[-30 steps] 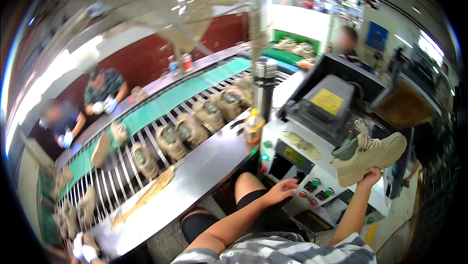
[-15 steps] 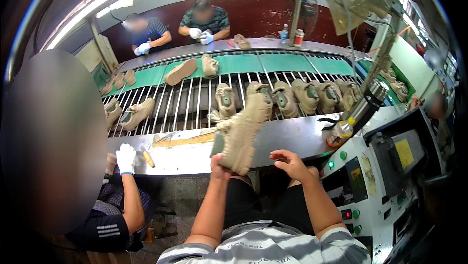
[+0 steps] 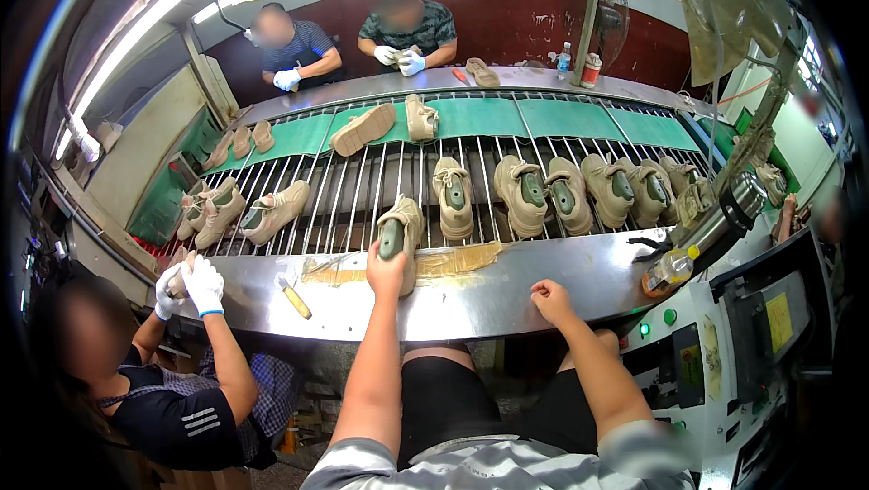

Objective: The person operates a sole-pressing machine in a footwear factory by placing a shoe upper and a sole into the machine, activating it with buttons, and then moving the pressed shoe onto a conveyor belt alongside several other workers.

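Observation:
My left hand (image 3: 387,268) grips the heel end of a beige lace-up shoe (image 3: 409,228), with a dark green last inside its opening. The shoe's toe points away over the rods of a roller rack (image 3: 353,205), and its heel end is over the metal ledge (image 3: 453,304). My right hand (image 3: 552,302) hovers by the ledge's front edge on the right, its fingers curled in, with nothing seen in them. Right of the held shoe, several similar shoes (image 3: 453,199) stand in a row on the rods.
A yellow-handled tool (image 3: 295,300) lies on the ledge at left, near a gloved co-worker (image 3: 195,286). To the right are a bottle (image 3: 670,271), a steel flask (image 3: 738,205) and a control panel (image 3: 697,354). Two people work beyond the green belt (image 3: 471,117).
My left hand has brought the shoe forward and left, from held up sole-side toward me to lower at the rods. My right hand's fingers have curled in. The view has shifted.

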Tool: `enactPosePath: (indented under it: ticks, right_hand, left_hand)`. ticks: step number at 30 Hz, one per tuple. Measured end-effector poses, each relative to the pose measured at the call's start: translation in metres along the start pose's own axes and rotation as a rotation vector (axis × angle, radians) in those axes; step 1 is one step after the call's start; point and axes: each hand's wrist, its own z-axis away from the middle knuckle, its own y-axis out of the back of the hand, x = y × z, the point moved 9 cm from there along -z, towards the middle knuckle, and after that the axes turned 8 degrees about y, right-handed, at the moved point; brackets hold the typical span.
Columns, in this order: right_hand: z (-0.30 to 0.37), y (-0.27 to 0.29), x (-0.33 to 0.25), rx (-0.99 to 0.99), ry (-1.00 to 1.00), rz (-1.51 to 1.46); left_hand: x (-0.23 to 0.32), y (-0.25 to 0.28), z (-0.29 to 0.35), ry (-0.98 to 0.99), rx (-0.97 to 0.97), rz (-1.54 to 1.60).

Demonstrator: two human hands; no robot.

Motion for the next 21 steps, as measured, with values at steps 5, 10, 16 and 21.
enactPosePath:
  ticks: [5, 10, 16, 21]
  right_hand:
    - [-0.026, 0.023, -0.014, 0.207, 0.383, 0.438]
    - [-0.035, 0.008, -0.019, 0.192, 0.362, 0.573]
    - [-0.041, 0.013, -0.02, 0.168, 0.357, 0.538]
    - [-0.052, 0.003, -0.027, 0.123, 0.341, 0.516]
  left_hand:
    - [0.013, -0.044, -0.053, -0.069, 0.024, -0.015]
    - [-0.015, -0.095, -0.107, -0.144, 0.093, 0.012]
    - [-0.023, -0.141, -0.106, -0.194, -0.02, 0.01]
    - [-0.006, -0.118, -0.148, -0.218, -0.28, 0.271]
